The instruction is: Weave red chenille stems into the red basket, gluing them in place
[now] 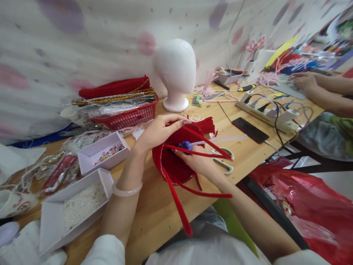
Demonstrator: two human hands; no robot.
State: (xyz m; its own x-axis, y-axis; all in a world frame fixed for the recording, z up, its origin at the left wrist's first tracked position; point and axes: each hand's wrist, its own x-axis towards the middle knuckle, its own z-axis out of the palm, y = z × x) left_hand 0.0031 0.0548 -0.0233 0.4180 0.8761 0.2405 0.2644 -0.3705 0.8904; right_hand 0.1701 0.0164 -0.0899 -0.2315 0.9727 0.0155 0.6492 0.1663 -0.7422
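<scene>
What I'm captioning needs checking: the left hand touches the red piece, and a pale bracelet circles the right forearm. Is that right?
Wrong arm: in the head view, the pale bracelet circles the left forearm; the left hand touches the red piece.

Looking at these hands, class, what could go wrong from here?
The left hand grips the red piece with its forearm near the open bead tray; a nudge might spill it. Red strips jut out across the forearm of the right hand in this view and could snag.

The table (pixel 149 213) (pale wood) bears a mannequin head (pixel 178 71), red basket (pixel 132 116) and phone (pixel 249 130).
</scene>
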